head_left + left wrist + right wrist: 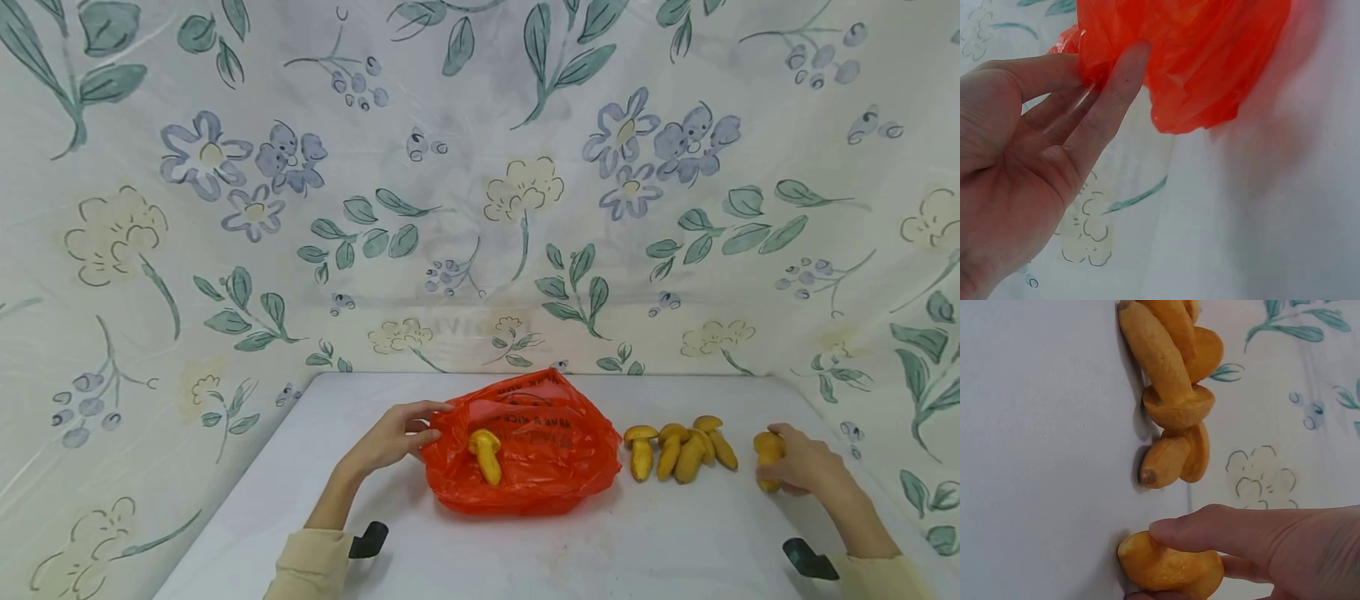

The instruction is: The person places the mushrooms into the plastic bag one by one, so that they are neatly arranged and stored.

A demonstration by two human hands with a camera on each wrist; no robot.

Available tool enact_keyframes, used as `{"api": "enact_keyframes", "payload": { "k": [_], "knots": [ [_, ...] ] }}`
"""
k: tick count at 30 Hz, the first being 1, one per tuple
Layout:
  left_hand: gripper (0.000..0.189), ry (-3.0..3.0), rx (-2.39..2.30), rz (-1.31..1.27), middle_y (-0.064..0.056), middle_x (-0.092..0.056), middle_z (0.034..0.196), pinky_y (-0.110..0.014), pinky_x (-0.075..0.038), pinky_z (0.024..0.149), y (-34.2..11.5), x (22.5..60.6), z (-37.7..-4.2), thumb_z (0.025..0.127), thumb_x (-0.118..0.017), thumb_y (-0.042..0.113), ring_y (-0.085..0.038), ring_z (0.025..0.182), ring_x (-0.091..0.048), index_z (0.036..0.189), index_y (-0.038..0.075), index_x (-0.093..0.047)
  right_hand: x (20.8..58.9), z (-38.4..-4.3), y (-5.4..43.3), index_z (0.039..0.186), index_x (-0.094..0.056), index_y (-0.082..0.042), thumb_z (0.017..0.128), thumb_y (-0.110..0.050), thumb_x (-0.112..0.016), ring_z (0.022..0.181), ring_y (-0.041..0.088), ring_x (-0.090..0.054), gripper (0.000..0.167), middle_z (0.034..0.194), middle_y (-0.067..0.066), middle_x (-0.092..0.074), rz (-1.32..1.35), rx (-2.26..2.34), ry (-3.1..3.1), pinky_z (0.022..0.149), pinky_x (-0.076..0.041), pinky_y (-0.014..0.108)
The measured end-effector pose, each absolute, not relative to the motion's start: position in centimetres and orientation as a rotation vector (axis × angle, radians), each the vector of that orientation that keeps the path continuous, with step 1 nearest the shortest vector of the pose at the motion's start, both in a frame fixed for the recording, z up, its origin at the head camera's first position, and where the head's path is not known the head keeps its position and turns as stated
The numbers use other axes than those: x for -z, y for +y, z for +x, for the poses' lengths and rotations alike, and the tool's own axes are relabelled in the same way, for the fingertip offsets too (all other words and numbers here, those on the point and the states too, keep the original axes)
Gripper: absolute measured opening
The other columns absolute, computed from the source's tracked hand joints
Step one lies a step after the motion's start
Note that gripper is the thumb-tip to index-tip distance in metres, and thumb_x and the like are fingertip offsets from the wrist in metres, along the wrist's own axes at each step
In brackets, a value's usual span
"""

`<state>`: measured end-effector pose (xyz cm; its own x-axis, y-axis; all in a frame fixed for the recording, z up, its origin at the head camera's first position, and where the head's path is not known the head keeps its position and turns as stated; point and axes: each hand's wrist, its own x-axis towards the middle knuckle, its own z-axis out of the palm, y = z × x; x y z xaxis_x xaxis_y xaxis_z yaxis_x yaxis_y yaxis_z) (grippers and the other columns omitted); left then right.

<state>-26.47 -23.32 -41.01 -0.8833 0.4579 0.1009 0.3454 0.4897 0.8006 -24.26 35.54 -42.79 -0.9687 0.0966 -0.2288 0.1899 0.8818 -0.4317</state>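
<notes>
A red plastic bag (551, 498) with dark printing sits on a white desk (645, 554), its mouth gaping toward the viewer. One yellow mushroom (489, 465) lies in the bag, in the left part of the opening, cap up and stem slanting down. At the left edge of the bag, a person's left hand (393, 437) pinches the thin plastic rim between thumb and fingers; the left wrist view shows the film crumpled at the fingertips. Just to the right of the bag, a cluster of yellow mushrooms (688, 462) rests on the desk, some leaning against one another, with brownish tips on their stems. Farther to the right of the bag, beyond that cluster and apart from it, the right hand (813, 467) grasps another mushroom (767, 450), thumb on one side and fingers on the other, low at the desk surface. Nearer the viewer than the bag, cream sleeves (309, 562) cover the forearms, and a small black device (369, 540) shows beside each wrist. Behind the bag hangs a pale sheet (465, 200) patterned with blue and cream flowers, berries and green leaves.
</notes>
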Motion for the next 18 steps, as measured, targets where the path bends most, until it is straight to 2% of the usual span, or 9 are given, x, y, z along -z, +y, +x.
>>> {"api": "enact_keyframes", "payload": {
  "k": [9, 18],
  "knots": [
    [0.039, 2.601, -1.358, 0.714, -0.017, -0.063, 0.126, -0.030, -0.061, 0.069, -23.51, 41.28, -26.66, 0.096, -0.062, 0.014, -0.028, 0.101, -0.068, 0.135, 0.016, -0.058, 43.03, -24.44, 35.22, 0.138, -0.028, 0.011, 0.084, -0.022, -0.073, 0.079, 0.030, -0.055, 0.078, 0.113, 0.040, -0.047, 0.207, 0.683, 2.873, 0.062, -0.053, 0.029],
    [0.040, 2.602, -1.350, 0.688, -0.016, -0.063, 0.128, -0.031, -0.061, 0.070, -23.23, 41.32, -26.73, 0.096, -0.062, 0.014, -0.028, 0.103, -0.067, 0.135, 0.017, -0.058, 42.98, -24.80, 35.76, 0.140, -0.029, 0.008, 0.083, -0.022, -0.074, 0.075, 0.026, -0.056, 0.079, 0.115, 0.041, -0.047, 0.177, 0.688, 2.885, 0.060, -0.052, 0.029]
  ]
}}
